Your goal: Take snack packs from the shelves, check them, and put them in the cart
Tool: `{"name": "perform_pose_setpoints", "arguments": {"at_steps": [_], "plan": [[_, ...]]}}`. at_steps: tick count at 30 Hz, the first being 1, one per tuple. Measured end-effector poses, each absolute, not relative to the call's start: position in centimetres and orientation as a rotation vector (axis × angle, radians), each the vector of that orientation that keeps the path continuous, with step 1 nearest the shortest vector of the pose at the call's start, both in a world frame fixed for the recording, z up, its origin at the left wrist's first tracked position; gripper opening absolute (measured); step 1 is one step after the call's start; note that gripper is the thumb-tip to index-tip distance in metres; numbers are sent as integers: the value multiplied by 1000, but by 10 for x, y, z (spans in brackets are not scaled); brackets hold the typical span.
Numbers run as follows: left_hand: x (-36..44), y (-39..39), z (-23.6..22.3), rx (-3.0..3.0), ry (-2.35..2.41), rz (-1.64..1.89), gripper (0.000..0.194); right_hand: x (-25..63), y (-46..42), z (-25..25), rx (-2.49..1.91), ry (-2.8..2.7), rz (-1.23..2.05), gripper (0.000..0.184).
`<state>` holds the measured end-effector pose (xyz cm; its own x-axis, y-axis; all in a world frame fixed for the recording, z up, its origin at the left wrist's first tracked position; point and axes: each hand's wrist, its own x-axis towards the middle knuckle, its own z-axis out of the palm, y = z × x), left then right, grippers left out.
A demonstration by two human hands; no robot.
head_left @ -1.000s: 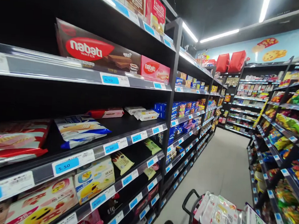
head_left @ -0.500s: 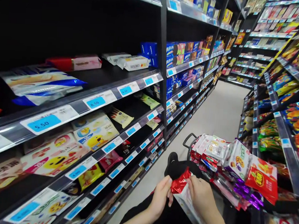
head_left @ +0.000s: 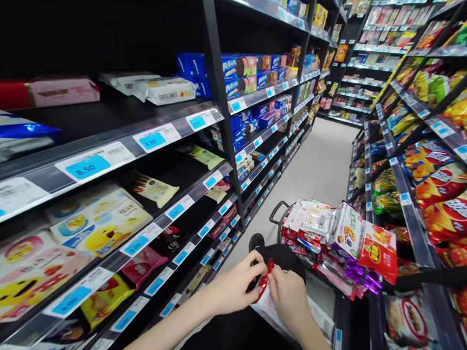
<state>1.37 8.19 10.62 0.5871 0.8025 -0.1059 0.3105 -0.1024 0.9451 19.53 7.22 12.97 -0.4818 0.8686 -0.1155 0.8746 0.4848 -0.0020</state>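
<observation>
My right hand point(head_left: 289, 296) is closed on a long snack packet point(head_left: 275, 319), white with a shiny red foil end. The packet slants above my black-clothed lap, its lower part running behind my right wrist. At the left edge of the red end, my left hand point(head_left: 237, 283) has its fingers curled, thumb and fingertips at the foil. Ahead of my hands stands a basket point(head_left: 281, 229) with a dark handle, heaped with snack packs. On the heap are a white and purple pack point(head_left: 345, 231) and a red pack point(head_left: 379, 253).
Left, shelves hold biscuit packs, a flat yellow-and-white pack point(head_left: 102, 224) and blue boxes point(head_left: 240, 85) behind price-tag rails point(head_left: 86, 167). The right-hand shelves carry chip bags point(head_left: 453, 209). A grey aisle floor point(head_left: 318, 154) runs between them to more shelves.
The view has turned to the right, so shelves and basket sit further left. My left hand has shifted and curled at the packet's red end, which now looks narrower and more covered.
</observation>
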Motion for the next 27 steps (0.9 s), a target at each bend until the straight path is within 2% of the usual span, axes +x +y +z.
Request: {"name": "perform_pose_setpoints", "arguments": {"at_steps": [5, 12, 15, 19, 27], "plan": [[17, 80, 98, 2000, 941, 437, 30, 195, 73, 129, 1561, 2574, -132, 16], [8, 89, 84, 1660, 776, 532, 32, 204, 74, 127, 1618, 2664, -275, 22], [8, 90, 85, 1555, 755, 542, 27, 205, 73, 129, 1600, 2671, -328, 23], [9, 93, 87, 1543, 751, 409, 11, 203, 70, 127, 1554, 2674, -423, 22], [8, 103, 86, 1659, 660, 431, 14, 209, 77, 130, 1583, 2580, -571, 22]]}}
